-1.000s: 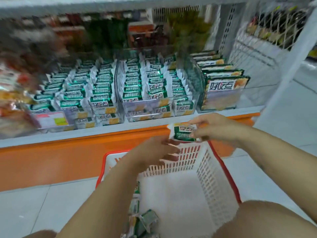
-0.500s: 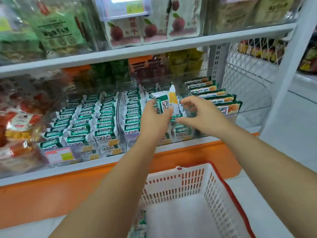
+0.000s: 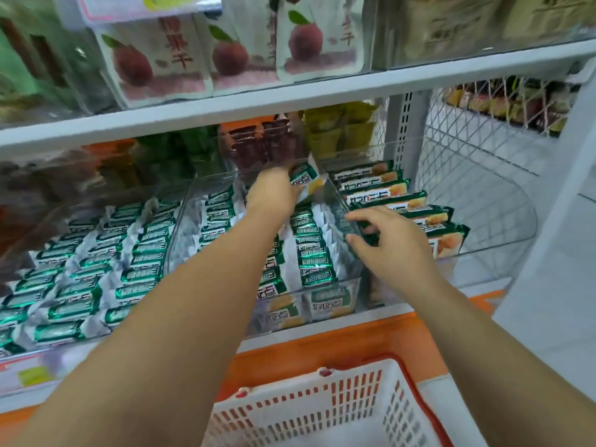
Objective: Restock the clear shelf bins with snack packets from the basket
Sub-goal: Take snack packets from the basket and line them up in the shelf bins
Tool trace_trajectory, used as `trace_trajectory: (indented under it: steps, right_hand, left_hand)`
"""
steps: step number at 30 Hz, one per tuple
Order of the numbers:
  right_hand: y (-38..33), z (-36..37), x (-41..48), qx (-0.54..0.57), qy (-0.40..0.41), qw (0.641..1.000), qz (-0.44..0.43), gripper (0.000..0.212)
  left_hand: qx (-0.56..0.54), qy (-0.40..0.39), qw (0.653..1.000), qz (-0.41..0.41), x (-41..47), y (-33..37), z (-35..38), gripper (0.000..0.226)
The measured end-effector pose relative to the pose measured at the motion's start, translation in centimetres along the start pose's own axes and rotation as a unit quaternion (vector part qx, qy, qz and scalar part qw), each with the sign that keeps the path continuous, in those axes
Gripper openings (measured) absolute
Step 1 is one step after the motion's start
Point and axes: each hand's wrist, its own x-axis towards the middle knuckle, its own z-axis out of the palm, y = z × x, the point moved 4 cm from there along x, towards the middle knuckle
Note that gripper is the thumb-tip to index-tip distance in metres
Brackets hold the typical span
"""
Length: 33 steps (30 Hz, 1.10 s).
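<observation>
one basket [image 3: 325,401], white with a red rim, is noted nearest, below the orange shelf base; its contents are not seen in this view. above it the right hand [image 3: 387,243] is found beside the right wall of the middle clear bin [image 3: 338,204], fingers loosely spread and holding nothing; whether the wall is touched cannot be told. half a second ago this hand was helping to hold the snack packet; the packet has since been let go. the bin's rows of green packets [image 3: 311,253] are packed upright from front to back. further in, the snack packet [image 3: 304,182] is held by the left hand [image 3: 274,191] alone, fingers curled round its end, tilted over the back of the right-hand row. a second ago it was only just above the basket. judgement: the transfer is nearly complete; only the drop into the rear of the row remains, after which another packet must be fetched. larger packets [image 3: 400,201] are lined up in the neighbouring bin to the right. fruit pouches [image 3: 232,53] are stood on the shelf above.
</observation>
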Motion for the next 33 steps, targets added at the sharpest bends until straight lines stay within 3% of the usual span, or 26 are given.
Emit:
trace_trajectory:
  steps: [5,12,21,24,28,30,33]
  right_hand:
    - [0.3,0.2,0.3,0.022,0.039,0.999,-0.019,0.028]
    - [0.3,0.5,0.3,0.026,0.070,0.997,-0.019,0.026]
    - [0.0,0.7,0.3,0.013,0.051,0.998,-0.025,0.031]
    - [-0.4,1.1,-0.5,-0.012,0.079,0.996,-0.029,0.035]
    - [-2.7,1.3,-2.5,-0.043,0.150,0.984,-0.083,0.026]
    - [-4.3,1.3,-3.7,-0.033,0.164,0.979,-0.114,0.023]
    - [-6.1,2.1,-6.3,-0.002,0.154,0.977,-0.146,0.016]
  left_hand:
    - [-0.002,-0.015,0.999,-0.033,2.8,-1.8,1.9,0.046]
    - [0.022,-0.066,0.998,-0.013,4.2,-3.2,4.6,0.029]
    - [0.062,-0.034,0.997,-0.013,4.2,-3.4,4.2,0.036]
    - [0.054,-0.024,0.998,-0.018,1.4,-2.3,1.8,0.031]
    - [-0.106,0.072,0.991,0.026,-7.5,0.4,-2.4,0.023]
    - [-0.184,0.163,0.969,0.038,-13.4,0.8,-3.7,0.023]
    - [-0.214,0.261,0.941,0.036,-21.0,-1.2,-3.1,0.022]
